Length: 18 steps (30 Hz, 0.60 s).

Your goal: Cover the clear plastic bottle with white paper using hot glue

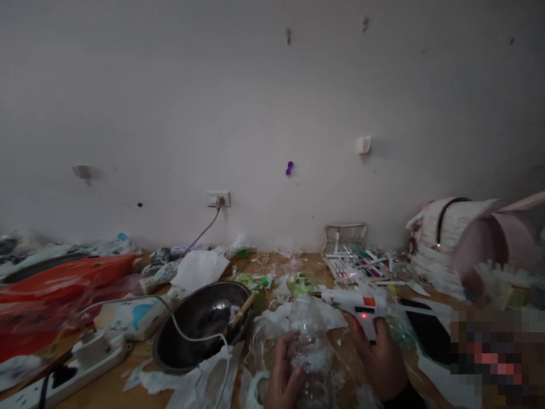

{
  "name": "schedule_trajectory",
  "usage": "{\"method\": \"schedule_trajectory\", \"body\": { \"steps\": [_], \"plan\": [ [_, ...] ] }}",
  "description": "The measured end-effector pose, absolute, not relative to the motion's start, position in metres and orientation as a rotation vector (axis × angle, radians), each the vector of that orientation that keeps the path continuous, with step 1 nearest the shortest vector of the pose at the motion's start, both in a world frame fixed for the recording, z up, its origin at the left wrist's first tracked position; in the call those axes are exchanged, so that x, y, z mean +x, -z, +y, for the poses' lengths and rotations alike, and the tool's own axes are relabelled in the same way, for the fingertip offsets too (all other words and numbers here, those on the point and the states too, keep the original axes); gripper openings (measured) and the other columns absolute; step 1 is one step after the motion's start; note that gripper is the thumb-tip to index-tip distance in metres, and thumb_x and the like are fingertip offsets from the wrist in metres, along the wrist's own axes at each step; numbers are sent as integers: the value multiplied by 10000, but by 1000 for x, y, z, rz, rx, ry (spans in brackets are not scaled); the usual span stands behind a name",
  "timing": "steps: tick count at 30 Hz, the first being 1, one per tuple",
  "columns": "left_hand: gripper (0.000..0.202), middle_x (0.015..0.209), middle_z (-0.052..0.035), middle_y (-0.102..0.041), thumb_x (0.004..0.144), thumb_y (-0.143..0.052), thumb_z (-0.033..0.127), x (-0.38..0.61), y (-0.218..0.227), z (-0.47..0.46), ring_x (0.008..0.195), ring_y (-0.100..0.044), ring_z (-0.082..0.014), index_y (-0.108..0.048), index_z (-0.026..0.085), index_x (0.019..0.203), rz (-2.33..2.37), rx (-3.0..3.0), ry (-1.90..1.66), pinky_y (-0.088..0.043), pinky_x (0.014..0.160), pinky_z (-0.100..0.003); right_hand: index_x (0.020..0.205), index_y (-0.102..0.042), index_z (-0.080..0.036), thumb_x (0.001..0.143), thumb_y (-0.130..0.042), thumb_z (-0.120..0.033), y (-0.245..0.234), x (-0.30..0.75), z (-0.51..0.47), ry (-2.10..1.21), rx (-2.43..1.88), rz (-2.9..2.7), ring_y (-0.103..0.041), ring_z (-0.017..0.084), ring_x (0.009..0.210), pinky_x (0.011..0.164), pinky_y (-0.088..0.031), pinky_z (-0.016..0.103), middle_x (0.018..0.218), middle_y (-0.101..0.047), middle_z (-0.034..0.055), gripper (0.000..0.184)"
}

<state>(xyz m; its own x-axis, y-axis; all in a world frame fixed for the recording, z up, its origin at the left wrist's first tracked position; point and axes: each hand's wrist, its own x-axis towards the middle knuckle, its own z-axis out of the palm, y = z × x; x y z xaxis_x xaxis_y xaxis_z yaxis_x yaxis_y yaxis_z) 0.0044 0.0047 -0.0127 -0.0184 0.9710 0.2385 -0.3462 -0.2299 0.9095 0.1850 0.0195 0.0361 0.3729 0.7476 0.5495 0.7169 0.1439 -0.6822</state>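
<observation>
My left hand is wrapped around the side of a clear plastic bottle, which stands roughly upright near the front of the table. In my right hand is a white hot glue gun with an orange part and a lit red light. Its nozzle points left, close to the bottle's upper end; whether the two touch, I cannot tell. Crumpled clear plastic and torn white paper lie around the bottle.
Left of my hands sits a dark bowl with a wooden-handled tool in it and a white cable across it. A power strip, red plastic bag, marker case, pink-and-white backpack and dark flat device surround the workspace.
</observation>
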Motion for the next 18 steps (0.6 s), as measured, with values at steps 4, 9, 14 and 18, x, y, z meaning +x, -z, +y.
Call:
{"method": "schedule_trajectory", "body": {
  "steps": [4, 9, 14, 18],
  "plan": [
    [575, 1060, -94, -692, 657, -632, 617, 6, 16, 8, 1032, -602, -297, -593, 231, 1081, 759, 1128, -1568, -434, 905, -418, 813, -476, -237, 815, -241, -702, -38, 184, 19, -29, -1603, -1355, -618, 244, 526, 494, -426, 307, 570, -626, 43, 521],
    [553, 1020, -69, -700, 641, -650, 613, 8, 12, 7, 929, -645, -285, -593, 276, 1076, 667, 1058, -1507, -448, 895, -440, 811, -480, -241, 796, -322, -682, -35, 186, 21, -109, -1589, -1323, -629, 238, 540, 508, -442, 304, 608, -652, 37, 469],
    [588, 1039, -83, -692, 629, -657, 616, 8, 11, 6, 1002, -617, -303, -594, 259, 1091, 674, 1046, -1514, -422, 936, -455, 886, -519, -228, 779, -356, -672, -37, 185, 21, -158, -1600, -1302, -625, 250, 557, 517, -437, 312, 614, -656, 37, 484],
    [602, 1041, -81, -700, 595, -671, 634, 7, 11, 7, 1065, -587, -310, -630, 248, 1054, 726, 1037, -1548, -402, 969, -445, 883, -506, -232, 771, -392, -659, -36, 184, 21, -236, -1567, -1252, -622, 241, 564, 538, -442, 307, 630, -657, 31, 456]
  ]
}}
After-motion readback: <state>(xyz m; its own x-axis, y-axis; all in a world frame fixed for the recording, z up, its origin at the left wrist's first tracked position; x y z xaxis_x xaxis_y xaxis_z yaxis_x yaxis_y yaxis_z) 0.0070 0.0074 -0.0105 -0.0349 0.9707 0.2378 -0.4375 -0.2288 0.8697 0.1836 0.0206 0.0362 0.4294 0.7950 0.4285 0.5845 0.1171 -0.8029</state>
